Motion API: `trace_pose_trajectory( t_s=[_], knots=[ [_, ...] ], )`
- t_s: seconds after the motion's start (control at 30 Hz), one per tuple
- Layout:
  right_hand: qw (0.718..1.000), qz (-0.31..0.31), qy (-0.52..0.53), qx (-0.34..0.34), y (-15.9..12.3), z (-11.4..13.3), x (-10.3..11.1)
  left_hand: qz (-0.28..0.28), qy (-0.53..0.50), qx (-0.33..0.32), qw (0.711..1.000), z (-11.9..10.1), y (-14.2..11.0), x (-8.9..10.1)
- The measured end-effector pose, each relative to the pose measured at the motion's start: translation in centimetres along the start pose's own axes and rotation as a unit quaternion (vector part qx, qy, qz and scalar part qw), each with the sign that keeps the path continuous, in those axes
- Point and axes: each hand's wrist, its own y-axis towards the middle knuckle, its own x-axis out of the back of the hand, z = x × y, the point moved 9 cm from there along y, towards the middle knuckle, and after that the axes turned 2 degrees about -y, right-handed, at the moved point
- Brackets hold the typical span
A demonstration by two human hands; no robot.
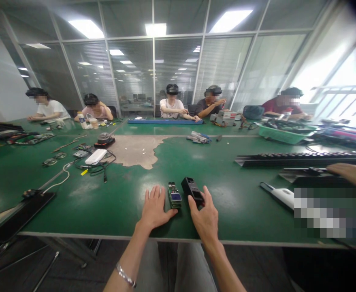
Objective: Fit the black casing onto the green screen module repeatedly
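Note:
Near the front edge of the green table lies a small green circuit board (pixel 174 197) with a little rectangular screen. My left hand (pixel 154 207) rests flat to the left of it, fingers stretched out, with the thumb reaching to the board's near end; whether it touches cannot be told. Just to the right is a black plastic housing (pixel 191 189) with a window-like opening and small holes. My right hand (pixel 206 215) grips the housing's near end, thumb on its left side and fingers on its right.
Left stand a white power bank (pixel 96 157) and tangled cables. Gloves (pixel 198 137) lie farther back. Long black metal rails (pixel 302 159) and a green basket (pixel 287 133) are at right. A neighbour's hand (pixel 352 173) reaches in there, near a white handheld device (pixel 279 194). Several people sit opposite.

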Motion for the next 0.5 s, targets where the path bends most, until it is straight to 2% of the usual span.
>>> trace_pose_trajectory(
  t_s=[0.1, 0.23, 0.5],
  knots=[
    [0.999, 0.006, 0.036, 0.017, -0.1, 2.5, 0.2, -0.011, -0.018, 0.002, 1.000, 0.1, 0.0, -0.1],
    [0.997, 0.028, 0.013, 0.071, -0.9, 5.9, -0.7, -0.029, -0.055, 0.009, 0.998, 0.4, 0.0, 0.0],
    [0.990, 0.044, -0.094, 0.095, -1.9, 7.4, -3.2, -0.043, -0.072, -0.006, 0.996, 0.5, 0.0, -0.2]
  ],
)
